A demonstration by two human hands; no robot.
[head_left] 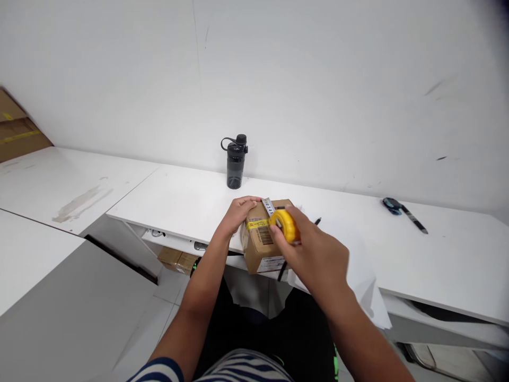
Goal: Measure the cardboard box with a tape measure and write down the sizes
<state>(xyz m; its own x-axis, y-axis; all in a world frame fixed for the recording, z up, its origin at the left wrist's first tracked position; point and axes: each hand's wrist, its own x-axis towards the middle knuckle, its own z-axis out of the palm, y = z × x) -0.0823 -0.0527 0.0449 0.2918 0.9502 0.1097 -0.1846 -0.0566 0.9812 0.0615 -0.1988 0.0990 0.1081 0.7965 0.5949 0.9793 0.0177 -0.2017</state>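
Observation:
A small brown cardboard box (254, 253) with yellow tape and printed labels sits at the table's front edge. My left hand (237, 213) is closed at its far left corner, the fingertips beside the end of the metal tape blade (269, 207). Over the box top, my right hand (308, 239) grips a yellow tape measure (284, 226), its numbered blade drawn out a short way along the surface. The fingers beneath the case are partly hidden. A black pen-like stick (282, 271) shows beside the box, partly covered by my right hand.
A dark shaker bottle (235, 164) stands near the wall. White paper sheets (368, 297) lie under my right forearm and hang over the edge. To the right are a dark rounded object (392, 205) and a marker (414, 218). Larger cardboard boxes (19, 127) stand far left.

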